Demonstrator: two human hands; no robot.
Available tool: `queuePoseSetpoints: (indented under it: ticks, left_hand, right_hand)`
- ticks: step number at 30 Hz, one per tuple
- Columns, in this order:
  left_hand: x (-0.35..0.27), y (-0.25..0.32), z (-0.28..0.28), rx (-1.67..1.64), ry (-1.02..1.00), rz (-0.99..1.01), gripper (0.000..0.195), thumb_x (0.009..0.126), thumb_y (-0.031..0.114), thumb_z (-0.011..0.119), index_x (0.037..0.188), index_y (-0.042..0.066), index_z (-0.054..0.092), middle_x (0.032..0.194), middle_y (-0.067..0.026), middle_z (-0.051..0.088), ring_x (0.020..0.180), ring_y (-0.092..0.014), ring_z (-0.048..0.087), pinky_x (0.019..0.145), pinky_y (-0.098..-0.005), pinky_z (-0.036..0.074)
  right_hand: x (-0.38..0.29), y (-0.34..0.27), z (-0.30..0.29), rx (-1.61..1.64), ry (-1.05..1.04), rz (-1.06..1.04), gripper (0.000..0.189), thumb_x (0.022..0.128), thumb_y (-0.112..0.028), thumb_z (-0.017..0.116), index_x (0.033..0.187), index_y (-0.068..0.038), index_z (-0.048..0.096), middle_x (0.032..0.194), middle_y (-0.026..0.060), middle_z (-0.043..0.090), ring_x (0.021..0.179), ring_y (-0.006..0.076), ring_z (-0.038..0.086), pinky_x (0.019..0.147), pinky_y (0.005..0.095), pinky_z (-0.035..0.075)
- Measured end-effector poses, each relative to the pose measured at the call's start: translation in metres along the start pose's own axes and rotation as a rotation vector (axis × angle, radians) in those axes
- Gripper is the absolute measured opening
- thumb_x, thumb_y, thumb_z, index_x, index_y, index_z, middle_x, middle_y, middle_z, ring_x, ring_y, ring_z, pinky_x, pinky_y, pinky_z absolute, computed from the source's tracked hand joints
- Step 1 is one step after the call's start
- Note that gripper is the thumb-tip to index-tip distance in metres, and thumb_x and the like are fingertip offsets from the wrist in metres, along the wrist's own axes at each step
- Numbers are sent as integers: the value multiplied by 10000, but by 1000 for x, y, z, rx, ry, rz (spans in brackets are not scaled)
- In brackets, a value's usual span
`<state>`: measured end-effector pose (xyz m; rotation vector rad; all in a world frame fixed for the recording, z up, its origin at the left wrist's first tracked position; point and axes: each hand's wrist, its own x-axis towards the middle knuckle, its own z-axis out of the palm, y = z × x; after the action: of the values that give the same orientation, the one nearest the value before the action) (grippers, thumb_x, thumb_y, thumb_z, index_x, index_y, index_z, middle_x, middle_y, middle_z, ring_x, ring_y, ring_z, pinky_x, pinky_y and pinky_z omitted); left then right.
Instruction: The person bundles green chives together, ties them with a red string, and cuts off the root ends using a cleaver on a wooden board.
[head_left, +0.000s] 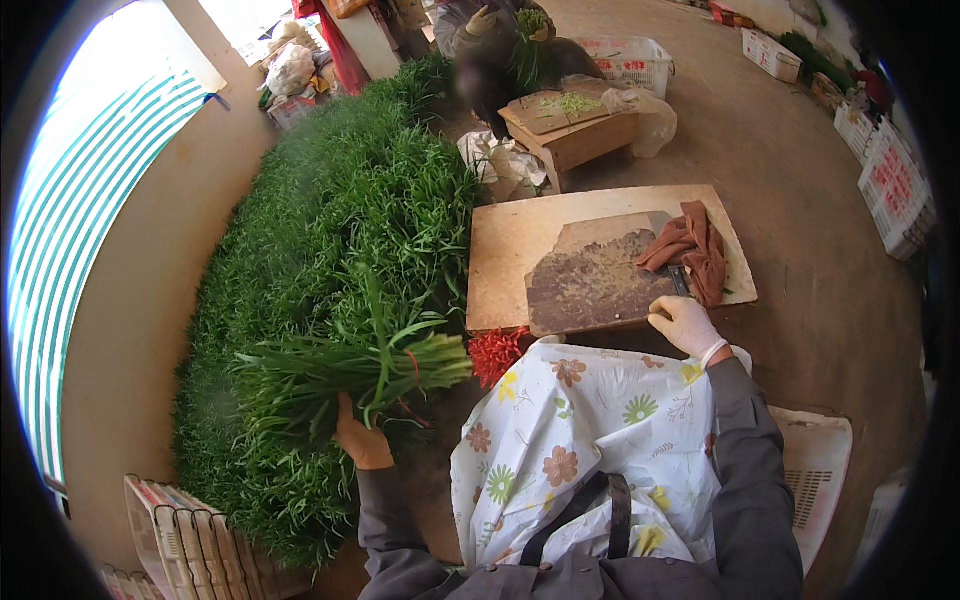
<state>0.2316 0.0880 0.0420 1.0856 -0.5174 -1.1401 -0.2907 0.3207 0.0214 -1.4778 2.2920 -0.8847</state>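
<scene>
My left hand (363, 439) is under a bunch of long green leafy stalks (420, 364), with a red tie around it near the pale cut ends; the leaves hide part of the fingers. My right hand (682, 324), in a pale thin glove, is at the near right edge of a worn wooden cutting board (592, 277), and nothing shows in its fingers. Just beyond it lies a knife (679, 282), partly covered by a brown cloth (697, 251). A bundle of red ties (496, 355) hangs at the near left corner of the low table (499, 255).
A large heap of green leafy stalks (330, 247) lies along the left wall. Ahead, a co-worker (487, 45) sits behind another low table (577, 142) holding a bunch. Plastic crates stand at the lower left (202, 532), beyond the co-worker (637, 67), at my right (814, 465) and far right (892, 187).
</scene>
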Motion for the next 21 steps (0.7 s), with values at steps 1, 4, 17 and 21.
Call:
queuePoseSetpoints:
  ticks: [1,4,17,21]
  left_hand:
    - [3,13,7,-97,-122,-20,382,1058,205,668,1399,32,651,1414,-142,648,1299,-332,602,1097,-518,514]
    - [17,25,45,-426,-465,-161,396,1098,243,577,1409,5,632,1435,-170,647,1345,-360,600,1134,-543,518]
    - [-171,-73,206,-778,-791,-975,404,1110,203,494,1407,-37,627,1422,-181,686,1330,-357,641,1169,-543,504]
    - [-203,-127,211,-785,-824,-1196,433,1132,240,458,1454,-24,575,1498,-190,623,1400,-362,578,1176,-549,496]
  right_hand:
    - [2,-17,6,85,27,-16,262,943,-259,714,1045,-24,768,996,201,770,947,375,750,857,436,579]
    - [6,-57,17,254,40,-101,293,970,-277,725,1096,-15,761,1025,210,773,972,360,758,875,417,581]
    - [2,-92,-6,723,304,-377,1079,839,-663,832,1558,39,439,1558,226,505,1475,331,446,1220,431,341]
    - [-11,-89,5,1057,369,-360,934,822,-555,903,1469,17,546,1406,118,633,1323,258,557,1144,417,431]
